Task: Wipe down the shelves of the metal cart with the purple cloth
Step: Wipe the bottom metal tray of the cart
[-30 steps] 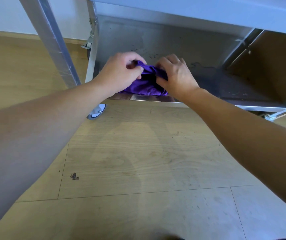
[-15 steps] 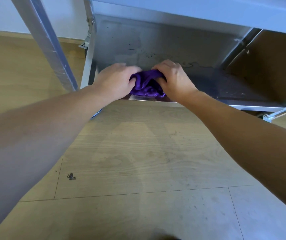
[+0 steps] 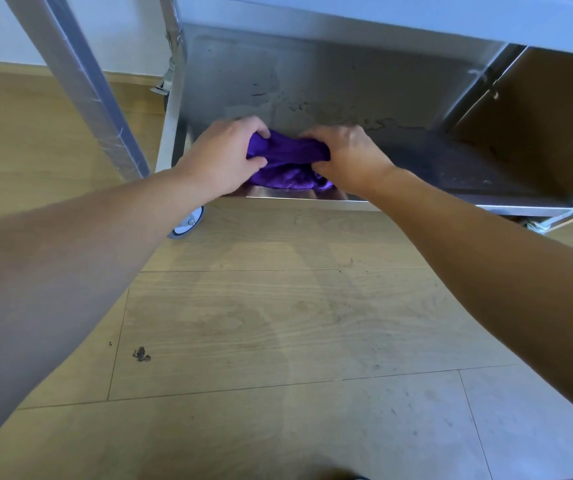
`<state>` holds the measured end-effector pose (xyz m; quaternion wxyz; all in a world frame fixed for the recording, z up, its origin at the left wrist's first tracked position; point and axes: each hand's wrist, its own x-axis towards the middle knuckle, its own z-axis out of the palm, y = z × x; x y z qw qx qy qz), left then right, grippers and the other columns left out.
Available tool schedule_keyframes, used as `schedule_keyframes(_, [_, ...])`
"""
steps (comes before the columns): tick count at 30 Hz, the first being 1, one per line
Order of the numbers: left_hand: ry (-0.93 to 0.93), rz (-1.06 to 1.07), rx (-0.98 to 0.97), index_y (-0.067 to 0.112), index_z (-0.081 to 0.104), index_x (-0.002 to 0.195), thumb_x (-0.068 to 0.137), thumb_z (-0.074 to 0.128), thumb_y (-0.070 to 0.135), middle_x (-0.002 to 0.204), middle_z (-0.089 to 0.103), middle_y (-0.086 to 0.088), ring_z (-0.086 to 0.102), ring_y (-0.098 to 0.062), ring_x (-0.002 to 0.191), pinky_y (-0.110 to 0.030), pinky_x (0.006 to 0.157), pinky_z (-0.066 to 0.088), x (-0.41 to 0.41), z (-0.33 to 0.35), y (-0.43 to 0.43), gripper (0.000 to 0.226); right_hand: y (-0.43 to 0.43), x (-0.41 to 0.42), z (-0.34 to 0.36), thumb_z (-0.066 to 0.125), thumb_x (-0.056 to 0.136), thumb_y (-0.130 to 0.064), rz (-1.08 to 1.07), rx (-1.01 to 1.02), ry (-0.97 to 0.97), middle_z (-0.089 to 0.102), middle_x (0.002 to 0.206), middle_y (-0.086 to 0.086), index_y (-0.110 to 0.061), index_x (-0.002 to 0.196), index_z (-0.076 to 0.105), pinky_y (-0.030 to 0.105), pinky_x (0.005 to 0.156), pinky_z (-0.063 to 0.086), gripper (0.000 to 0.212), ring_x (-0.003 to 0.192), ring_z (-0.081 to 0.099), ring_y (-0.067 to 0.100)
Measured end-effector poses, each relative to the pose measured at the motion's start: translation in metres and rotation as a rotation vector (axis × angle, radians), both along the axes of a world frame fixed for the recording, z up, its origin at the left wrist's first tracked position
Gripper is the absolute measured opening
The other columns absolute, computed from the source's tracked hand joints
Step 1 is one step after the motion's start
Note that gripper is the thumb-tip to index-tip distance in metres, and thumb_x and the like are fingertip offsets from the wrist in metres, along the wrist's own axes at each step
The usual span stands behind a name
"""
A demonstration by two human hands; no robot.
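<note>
Both hands, left point(image 3: 224, 155) and right point(image 3: 344, 157), grip the bunched cloth point(image 3: 287, 161) on the bottom shelf point(image 3: 451, 161). Dark marks remain behind it; the upper shelves' state probably can't be judged.

Looked like an indoor room, exact kind unclear: wood-plank floor point(image 3: 278, 323) under a wheeled metal cart point(image 3: 313, 81), white wall point(image 3: 132, 32) with baseboard behind the cart.
</note>
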<state>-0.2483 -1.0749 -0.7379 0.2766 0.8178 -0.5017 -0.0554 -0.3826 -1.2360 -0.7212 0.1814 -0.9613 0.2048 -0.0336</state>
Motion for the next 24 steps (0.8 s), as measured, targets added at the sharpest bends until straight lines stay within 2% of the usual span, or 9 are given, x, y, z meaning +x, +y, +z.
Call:
schedule_keyframes(3, [0.045,0.115,-0.075,0.016,0.062,0.118,0.088,0.066,0.021,0.115,0.065,-0.010,0.058,-0.028,0.106,-0.033,0.091,0.045,0.001,0.012,-0.015,0.031,0.002,0.017,0.012,0.051,0.086,-0.004,-0.095,-0.052,0.022,0.067,0.107,0.012,-0.016,0.115,0.067,0.036,0.088,0.052,0.035,0.098,0.064,0.030])
schedule_keyframes(7, [-0.029,0.201,-0.306,0.014,0.061,0.123,0.090,0.061,0.021,0.121,0.065,-0.007,0.059,-0.025,0.110,-0.036,0.098,0.045,0.013,0.044,-0.031,0.033,-0.005,0.034,0.043,0.053,0.085,-0.006,-0.141,-0.126,-0.328,0.065,0.126,0.005,-0.018,0.128,0.062,0.026,0.103,0.043,0.045,0.116,0.060,0.021])
schedule_keyframes(11, [-0.156,0.160,-0.419,0.018,0.060,0.120,0.089,0.057,0.027,0.116,0.067,-0.003,0.064,-0.021,0.101,-0.032,0.090,0.051,0.015,0.057,-0.030,0.032,-0.012,0.031,0.050,0.053,0.086,-0.011,-0.073,-0.197,-0.571,0.069,0.118,0.003,-0.016,0.121,0.067,0.026,0.097,0.046,0.039,0.111,0.063,0.018])
schedule_keyframes(13, [-0.159,0.109,-0.350,0.017,0.063,0.113,0.085,0.058,0.024,0.108,0.068,-0.007,0.063,-0.024,0.096,-0.034,0.084,0.051,0.009,0.045,-0.022,0.029,-0.012,0.021,0.037,0.057,0.083,-0.016,0.012,-0.220,-0.459,0.067,0.118,0.006,-0.015,0.117,0.070,0.032,0.095,0.047,0.036,0.112,0.061,0.024])
schedule_keyframes(15, [-0.112,0.032,-0.148,0.018,0.067,0.106,0.082,0.062,0.023,0.100,0.067,-0.009,0.062,-0.028,0.092,-0.035,0.082,0.049,0.002,0.022,-0.009,0.026,-0.014,0.005,0.016,0.062,0.079,-0.024,0.144,-0.247,-0.196,0.066,0.119,0.006,-0.017,0.115,0.071,0.040,0.096,0.045,0.037,0.115,0.056,0.029])
schedule_keyframes(18, [-0.058,-0.077,0.161,0.026,0.067,0.112,0.081,0.066,0.032,0.103,0.056,-0.006,0.054,-0.025,0.100,-0.038,0.089,0.046,0.001,-0.003,0.012,0.031,-0.014,-0.014,-0.004,0.061,0.078,-0.062,0.233,-0.215,0.130,0.056,0.131,-0.011,-0.037,0.119,0.066,0.049,0.108,0.029,0.049,0.130,0.039,0.022])
schedule_keyframes(21, [0.065,-0.075,0.143,0.033,0.056,0.125,0.084,0.059,0.042,0.107,0.054,0.004,0.053,-0.016,0.100,-0.032,0.085,0.043,0.006,-0.006,0.023,0.042,-0.014,-0.008,0.000,0.032,0.076,-0.087,0.180,-0.074,0.114,0.061,0.114,-0.016,-0.039,0.102,0.069,0.048,0.103,0.035,0.066,0.119,0.047,0.016])
schedule_keyframes(23, [0.061,0.010,0.083,0.027,0.050,0.128,0.088,0.053,0.040,0.113,0.057,0.004,0.056,-0.017,0.101,-0.034,0.084,0.046,0.009,-0.008,0.026,0.043,-0.009,0.006,-0.001,0.032,0.086,-0.076,0.110,-0.107,-0.008,0.064,0.107,-0.008,-0.030,0.095,0.069,0.043,0.094,0.043,0.060,0.109,0.054,0.020])
schedule_keyframes(24, [0.018,0.062,0.067,0.020,0.053,0.125,0.090,0.051,0.034,0.116,0.058,0.000,0.057,-0.020,0.102,-0.036,0.085,0.048,0.009,-0.009,0.027,0.038,-0.004,0.014,-0.006,0.039,0.091,-0.064,0.066,-0.131,-0.068,0.061,0.116,-0.004,-0.030,0.104,0.067,0.044,0.097,0.043,0.046,0.114,0.052,0.024])
